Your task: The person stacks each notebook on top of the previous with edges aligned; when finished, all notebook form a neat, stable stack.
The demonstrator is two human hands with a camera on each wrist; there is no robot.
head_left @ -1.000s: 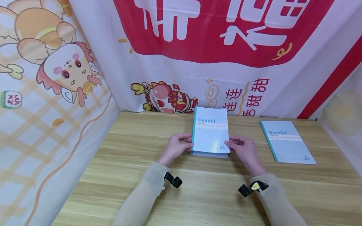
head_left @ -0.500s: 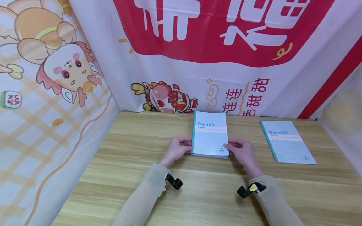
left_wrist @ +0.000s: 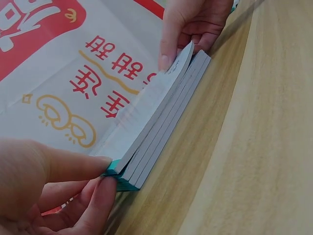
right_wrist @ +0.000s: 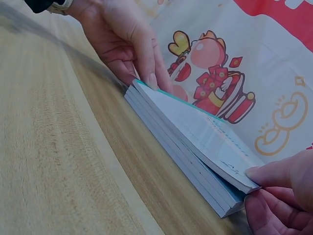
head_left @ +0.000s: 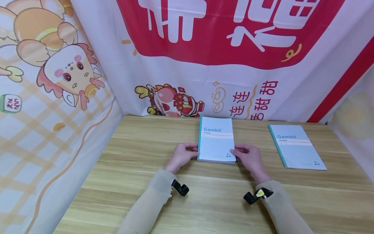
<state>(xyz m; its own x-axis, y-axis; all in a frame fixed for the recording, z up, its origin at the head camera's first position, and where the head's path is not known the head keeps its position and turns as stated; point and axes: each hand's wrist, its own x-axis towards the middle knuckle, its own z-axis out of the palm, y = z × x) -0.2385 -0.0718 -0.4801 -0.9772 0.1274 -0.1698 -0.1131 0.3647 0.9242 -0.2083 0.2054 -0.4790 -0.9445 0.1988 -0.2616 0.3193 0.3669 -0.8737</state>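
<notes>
A white Gambit notebook point(head_left: 217, 139) with a teal spine lies over a stack of several matching notebooks point(left_wrist: 168, 129) at the middle of the table. My left hand point(head_left: 181, 156) pinches its spine side near the lower corner, thumb on the cover and fingers at the side of the stack. Across from it, my right hand point(head_left: 249, 158) pinches the lower right corner between thumb and fingers. The right wrist view shows that corner of the top notebook point(right_wrist: 200, 129) raised, with a narrow wedge-shaped gap above the stack. On the spine side, the books sit close together.
Another Gambit notebook point(head_left: 298, 147) lies flat and slightly turned on the right of the wooden table point(head_left: 216, 201). A printed cloth point(head_left: 187, 81) hangs along the table's back edge, and a second patterned cloth point(head_left: 58, 130) borders the left side.
The top notebook has come down and toward me, so it now lines up more closely with the stack. Both hands moved slightly toward me with it, keeping their grip.
</notes>
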